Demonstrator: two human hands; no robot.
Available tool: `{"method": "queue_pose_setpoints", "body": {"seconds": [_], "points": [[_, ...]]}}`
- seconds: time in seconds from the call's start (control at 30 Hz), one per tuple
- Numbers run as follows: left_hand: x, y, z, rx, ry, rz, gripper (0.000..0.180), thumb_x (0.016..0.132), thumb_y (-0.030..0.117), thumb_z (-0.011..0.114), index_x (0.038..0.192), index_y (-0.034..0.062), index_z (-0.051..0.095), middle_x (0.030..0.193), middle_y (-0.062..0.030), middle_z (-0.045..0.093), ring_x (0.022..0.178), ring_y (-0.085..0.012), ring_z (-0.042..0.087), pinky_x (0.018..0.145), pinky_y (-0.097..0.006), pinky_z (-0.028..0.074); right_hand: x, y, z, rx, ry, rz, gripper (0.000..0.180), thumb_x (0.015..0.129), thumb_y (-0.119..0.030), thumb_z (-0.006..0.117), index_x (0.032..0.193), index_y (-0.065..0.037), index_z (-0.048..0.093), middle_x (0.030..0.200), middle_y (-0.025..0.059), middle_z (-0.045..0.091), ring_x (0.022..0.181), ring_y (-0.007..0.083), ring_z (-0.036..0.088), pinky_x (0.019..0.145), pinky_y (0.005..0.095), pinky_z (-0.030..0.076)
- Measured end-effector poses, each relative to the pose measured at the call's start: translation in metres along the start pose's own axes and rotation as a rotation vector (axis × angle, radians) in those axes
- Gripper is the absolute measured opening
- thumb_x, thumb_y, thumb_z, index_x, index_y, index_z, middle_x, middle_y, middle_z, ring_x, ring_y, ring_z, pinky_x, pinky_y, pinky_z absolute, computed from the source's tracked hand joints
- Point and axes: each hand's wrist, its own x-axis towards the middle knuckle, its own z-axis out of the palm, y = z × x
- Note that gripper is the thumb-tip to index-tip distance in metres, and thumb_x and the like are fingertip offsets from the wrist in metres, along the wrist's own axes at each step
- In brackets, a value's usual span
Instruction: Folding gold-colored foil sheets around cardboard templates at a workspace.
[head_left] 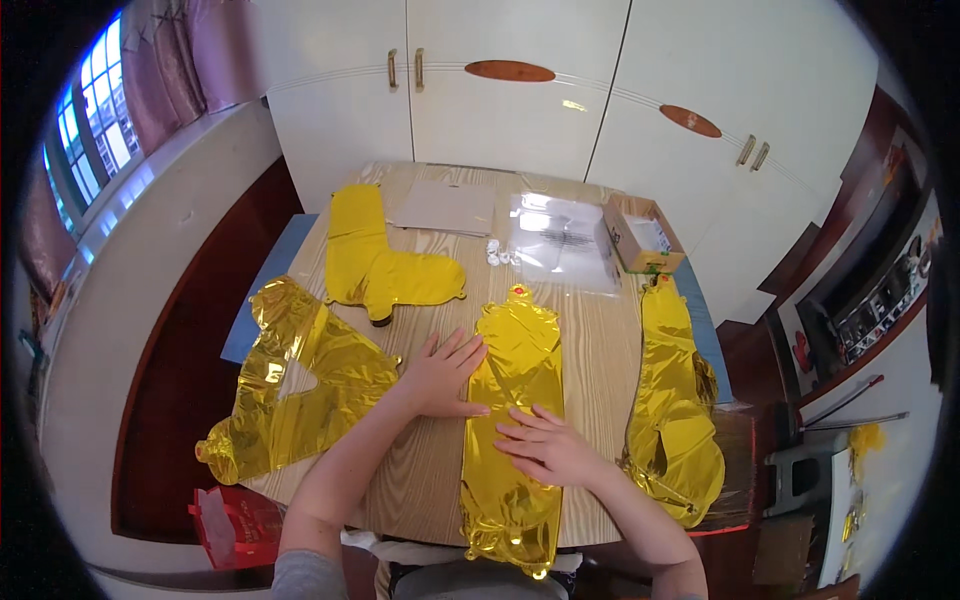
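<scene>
A long gold foil balloon, flat and uninflated, lies lengthwise in front of me and its near end hangs over the table's front edge. My left hand rests at its left edge, fingers spread, partly on the wood. On the middle of the foil lies my right hand, fingers outstretched and apart. Left of my left forearm is a flat, wide gold foil balloon with a gap in its middle. Beyond it sits a boot-shaped gold foil balloon. Another gold foil balloon lies along the right edge.
The wood-grain table also carries a grey card sheet, clear plastic packaging, small white pieces and an open cardboard box. A red bag is below left. White cabinets stand behind.
</scene>
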Motion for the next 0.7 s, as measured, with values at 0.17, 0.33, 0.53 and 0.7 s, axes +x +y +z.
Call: {"method": "queue_pose_setpoints", "body": {"seconds": [0.17, 0.33, 0.53, 0.7], "points": [[-0.001, -0.001, 0.003, 0.002, 0.020, 0.004, 0.105, 0.078, 0.077, 0.054, 0.151, 0.0051, 0.029, 0.158, -0.0133, 0.027, 0.148, -0.0339, 0.018, 0.118, -0.055, 0.013, -0.001, -0.001, 0.002, 0.009, -0.042, 0.008, 0.034, 0.092, -0.025, 0.058, 0.124, -0.014, 0.065, 0.140, 0.0050, 0.055, 0.137, 0.0281, 0.044, 0.115, 0.0514, 0.029], [0.000, -0.001, 0.003, -0.021, 0.019, 0.000, 0.105, 0.078, 0.076, 0.055, 0.151, 0.0051, 0.030, 0.158, -0.0136, 0.027, 0.148, -0.0348, 0.019, 0.118, -0.055, 0.014, -0.002, 0.002, 0.005, 0.028, -0.022, 0.005, 0.033, 0.092, -0.024, 0.058, 0.122, -0.014, 0.067, 0.138, 0.0056, 0.057, 0.135, 0.0270, 0.046, 0.115, 0.0514, 0.029], [0.011, -0.012, 0.000, -0.063, -0.026, -0.030, 0.105, 0.078, 0.076, 0.055, 0.151, 0.0049, 0.029, 0.158, -0.0134, 0.026, 0.148, -0.0355, 0.018, 0.118, -0.055, 0.014, -0.003, 0.002, 0.004, 0.048, 0.006, -0.006, 0.030, 0.091, -0.021, 0.059, 0.118, -0.012, 0.069, 0.134, 0.0065, 0.060, 0.133, 0.0265, 0.049, 0.114, 0.0520, 0.031], [0.018, -0.021, -0.007, -0.024, -0.060, -0.049, 0.106, 0.079, 0.075, 0.055, 0.152, 0.0043, 0.025, 0.159, -0.0131, 0.025, 0.147, -0.0387, 0.019, 0.118, -0.054, 0.017, -0.002, 0.002, 0.004, 0.060, 0.019, -0.014, 0.030, 0.090, -0.020, 0.060, 0.117, -0.012, 0.069, 0.132, 0.0067, 0.060, 0.132, 0.0266, 0.050, 0.113, 0.0525, 0.032]]}}
